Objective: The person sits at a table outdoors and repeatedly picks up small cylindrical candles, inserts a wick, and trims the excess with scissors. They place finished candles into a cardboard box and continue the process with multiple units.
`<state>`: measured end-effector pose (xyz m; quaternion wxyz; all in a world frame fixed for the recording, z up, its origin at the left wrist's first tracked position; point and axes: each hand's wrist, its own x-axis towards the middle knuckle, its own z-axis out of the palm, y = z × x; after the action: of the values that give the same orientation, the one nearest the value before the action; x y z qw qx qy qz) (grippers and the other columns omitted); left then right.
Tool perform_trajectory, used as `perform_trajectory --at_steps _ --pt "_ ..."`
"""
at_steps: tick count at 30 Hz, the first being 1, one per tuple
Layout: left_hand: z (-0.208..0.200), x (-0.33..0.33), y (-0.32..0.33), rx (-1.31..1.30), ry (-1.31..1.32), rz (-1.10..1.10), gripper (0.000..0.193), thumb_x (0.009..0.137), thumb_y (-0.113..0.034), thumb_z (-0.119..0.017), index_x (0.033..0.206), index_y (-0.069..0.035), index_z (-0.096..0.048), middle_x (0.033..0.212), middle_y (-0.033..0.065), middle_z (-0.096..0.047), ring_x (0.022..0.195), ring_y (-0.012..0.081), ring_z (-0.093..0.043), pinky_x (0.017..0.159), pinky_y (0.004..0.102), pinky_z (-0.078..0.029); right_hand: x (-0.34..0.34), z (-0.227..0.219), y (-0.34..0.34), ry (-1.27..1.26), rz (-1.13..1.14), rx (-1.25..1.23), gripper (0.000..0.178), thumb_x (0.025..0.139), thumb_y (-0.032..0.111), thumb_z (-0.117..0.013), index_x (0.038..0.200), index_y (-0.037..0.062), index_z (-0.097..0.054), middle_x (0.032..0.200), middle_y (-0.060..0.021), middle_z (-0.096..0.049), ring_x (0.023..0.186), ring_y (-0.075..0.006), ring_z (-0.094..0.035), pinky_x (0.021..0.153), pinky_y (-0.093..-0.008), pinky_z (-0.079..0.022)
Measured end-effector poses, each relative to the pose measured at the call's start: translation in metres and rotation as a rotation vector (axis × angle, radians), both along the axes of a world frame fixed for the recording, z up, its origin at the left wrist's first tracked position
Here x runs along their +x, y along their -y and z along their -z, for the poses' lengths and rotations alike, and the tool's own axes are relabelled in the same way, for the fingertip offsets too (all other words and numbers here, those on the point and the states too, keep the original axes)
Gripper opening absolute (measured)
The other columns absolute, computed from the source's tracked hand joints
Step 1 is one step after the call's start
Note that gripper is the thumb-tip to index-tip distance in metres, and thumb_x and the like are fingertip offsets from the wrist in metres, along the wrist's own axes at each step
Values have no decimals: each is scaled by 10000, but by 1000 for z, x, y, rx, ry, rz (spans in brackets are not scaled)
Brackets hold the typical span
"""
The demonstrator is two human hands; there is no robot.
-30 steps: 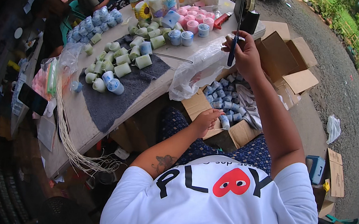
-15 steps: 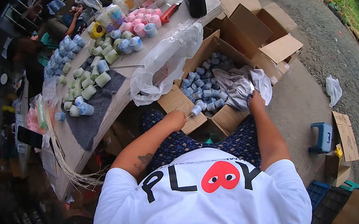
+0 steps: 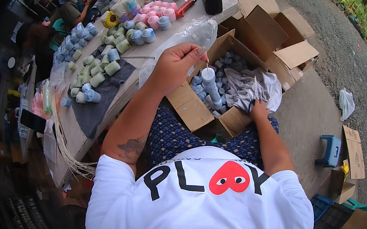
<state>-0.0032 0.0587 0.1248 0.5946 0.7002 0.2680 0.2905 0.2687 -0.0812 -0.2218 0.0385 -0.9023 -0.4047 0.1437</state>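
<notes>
Wick (image 3: 207, 63) pinched between thumb and finger, the left grip (image 3: 178, 66) was raised at about eleven o'clock from the wearer's chest; below it hung a pale blue candle column (image 3: 211, 89), in line with the open cardboard box (image 3: 193, 111) at twelve; from where I stood I couldn't tell whether it touched the blue candles (image 3: 199, 90) heaped inside; the right grip (image 3: 259, 110), at one o'clock, was closed round scissors (image 3: 252, 105), blades up, beside a crumpled grey cloth (image 3: 242, 86); at ten, green candles (image 3: 97, 79) crowded the counter (image 3: 80, 144).
</notes>
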Motion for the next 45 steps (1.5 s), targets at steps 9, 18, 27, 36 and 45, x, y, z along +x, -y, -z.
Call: perform_trajectory --at_steps 9,18,27,36,45 --pt "36 -1 1 83 -62 106 233 911 -219 -572 840 -13 -654 716 -18 -589 699 56 -493 640 215 -408 -100 -246 -38 -1384 -382 861 309 968 219 -470 1203 38 -556 1070 -46 -622 1062 -136 -546 906 -279 -427" --pt "27 -12 -8 644 -296 104 143 834 -139 -632 884 -8 -659 807 107 -635 734 196 -581 660 301 -456 -101 -265 -29 -1267 -334 816 229 939 219 -536 1054 39 -617 783 28 -564 667 -36 -468 642 -206 -442" --pt "37 -16 6 807 -51 -63 95 795 -128 -667 845 -47 -676 816 88 -648 750 240 -582 722 322 -445 -107 -289 -45 -1084 -444 561 201 910 201 -586 1013 38 -641 759 32 -593 640 -34 -481 575 -192 -404" --pt "91 -40 -7 157 74 32 117 838 -139 -661 884 -32 -675 828 27 -652 744 111 -566 734 245 -445 -106 -294 -16 -1157 -311 719 235 894 225 -612 971 6 -655 766 25 -605 604 -30 -465 550 -185 -399" --pt "64 -9 3 -57 111 239 202 886 -198 -612 921 0 -637 827 30 -630 802 85 -560 753 213 -441 -108 -323 -23 -1006 -430 741 212 901 190 -601 963 -9 -642 803 7 -629 706 -34 -515 631 -202 -434"
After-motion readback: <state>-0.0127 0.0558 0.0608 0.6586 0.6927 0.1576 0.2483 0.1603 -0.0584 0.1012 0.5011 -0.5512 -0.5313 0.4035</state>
